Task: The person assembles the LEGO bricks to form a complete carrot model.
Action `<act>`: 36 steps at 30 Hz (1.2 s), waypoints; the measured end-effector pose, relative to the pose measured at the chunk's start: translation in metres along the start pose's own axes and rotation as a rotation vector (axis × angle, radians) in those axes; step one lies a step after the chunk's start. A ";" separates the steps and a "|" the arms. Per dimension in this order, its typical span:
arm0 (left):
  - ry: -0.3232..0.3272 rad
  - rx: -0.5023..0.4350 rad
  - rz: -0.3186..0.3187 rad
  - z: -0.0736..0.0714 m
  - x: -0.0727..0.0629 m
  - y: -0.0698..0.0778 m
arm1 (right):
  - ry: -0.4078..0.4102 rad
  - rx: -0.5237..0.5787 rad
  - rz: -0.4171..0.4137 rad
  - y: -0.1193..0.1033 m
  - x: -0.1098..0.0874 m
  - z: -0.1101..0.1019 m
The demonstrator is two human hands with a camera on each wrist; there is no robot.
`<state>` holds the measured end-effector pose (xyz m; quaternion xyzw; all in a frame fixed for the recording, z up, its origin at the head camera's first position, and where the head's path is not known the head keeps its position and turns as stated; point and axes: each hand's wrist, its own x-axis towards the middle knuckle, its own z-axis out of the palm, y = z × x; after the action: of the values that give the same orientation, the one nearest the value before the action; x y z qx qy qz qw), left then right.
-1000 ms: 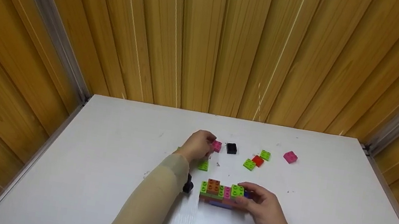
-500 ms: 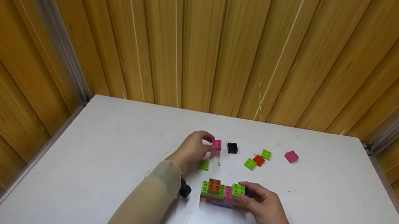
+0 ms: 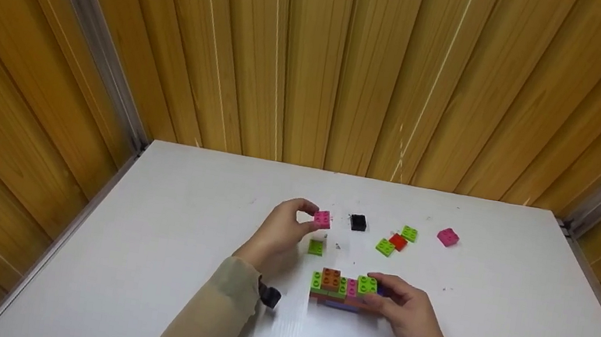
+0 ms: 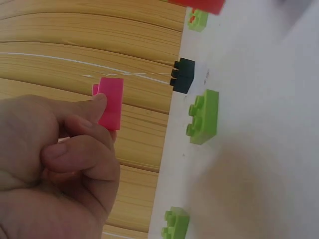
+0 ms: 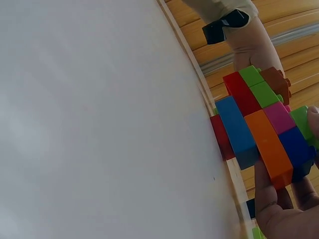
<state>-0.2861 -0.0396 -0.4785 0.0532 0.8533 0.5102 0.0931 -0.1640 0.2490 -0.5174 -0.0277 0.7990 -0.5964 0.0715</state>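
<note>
My left hand pinches a pink toy brick between thumb and fingertips, raised above the table, studs up. In the left wrist view the pink brick shows its smooth side, and the other fingers are curled below it. My right hand grips the right end of a block assembly built in layers from bricks of many colours. Seen from the right wrist, an orange brick and a blue brick form part of its side. A loose green brick lies between the left hand and the assembly.
Behind lie a black brick, a red brick between two green ones, and another pink brick further right. All are on the white table. Wood-patterned walls enclose it. A black strap device is on the left wrist.
My left hand has lifted the pink brick off the table and drawn it slightly left. The right hand keeps its hold on the assembly. The head view has shifted a little.
</note>
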 end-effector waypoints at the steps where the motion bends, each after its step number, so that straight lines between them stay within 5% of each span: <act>1: 0.003 0.009 0.020 -0.002 -0.005 -0.001 | -0.002 0.000 0.000 0.001 0.000 0.000; 10: 0.028 -0.023 0.052 -0.016 -0.042 0.010 | 0.009 -0.010 -0.006 0.002 0.001 -0.001; 20: -0.049 -0.026 0.149 -0.016 -0.071 0.028 | 0.010 -0.084 -0.026 0.002 0.002 -0.001; 36: -0.169 0.037 0.239 0.014 -0.078 0.026 | -0.002 -0.092 -0.042 0.002 0.002 -0.001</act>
<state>-0.2066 -0.0300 -0.4543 0.1990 0.8393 0.4956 0.1023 -0.1659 0.2500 -0.5195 -0.0484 0.8246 -0.5606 0.0587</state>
